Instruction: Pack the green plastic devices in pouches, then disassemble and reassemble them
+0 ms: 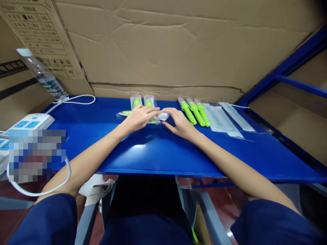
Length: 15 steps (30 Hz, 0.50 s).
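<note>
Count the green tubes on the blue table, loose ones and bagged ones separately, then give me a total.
Loose green tubes: 3
Bagged green tubes: 3, one lying under the left hand
Total: 6

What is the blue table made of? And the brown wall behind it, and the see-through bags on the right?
Blue table: probably painted metal, smooth and glossy; a light glares off it. Brown wall: cardboard, matte, with creases and dents. See-through bags: thin clear plastic, shiny; the blue shows through.
</note>
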{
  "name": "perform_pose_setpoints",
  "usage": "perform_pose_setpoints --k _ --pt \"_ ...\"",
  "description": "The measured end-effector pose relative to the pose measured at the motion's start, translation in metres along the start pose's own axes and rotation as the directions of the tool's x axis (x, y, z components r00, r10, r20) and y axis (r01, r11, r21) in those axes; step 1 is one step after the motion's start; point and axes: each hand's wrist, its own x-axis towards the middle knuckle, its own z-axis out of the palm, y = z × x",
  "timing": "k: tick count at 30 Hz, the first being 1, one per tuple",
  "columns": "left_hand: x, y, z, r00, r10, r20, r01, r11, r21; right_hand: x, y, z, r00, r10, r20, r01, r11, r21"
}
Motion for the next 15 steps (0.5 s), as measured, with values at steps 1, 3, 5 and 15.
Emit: perform_pose_setpoints --k 1,3,5,15 --pt "0.0 0.001 0.001 1.0 0.018 -0.011 -0.018 1.0 -0.006 -0.001 0.001 0.002 1.0 -0.008 -0.009 0.008 1.0 0.012" --pt "0.0 0.004 0.002 0.998 0.049 -0.041 -0.05 0.999 -0.019 -0.002 0.004 0.004 1.0 -0.018 -0.024 0.018 0.999 0.033" --pt "0.001 0.006 0.003 0.995 0.07 -0.065 -0.072 0.997 -0.034 -0.003 0.005 0.004 0.999 -0.025 -0.038 0.026 0.999 0.041" --pt "-0.001 -0.002 0.006 0.979 0.068 -0.193 -0.102 0.979 -0.175 -0.003 -0.005 0.0 0.999 -0.029 -0.032 0.032 0.994 0.107"
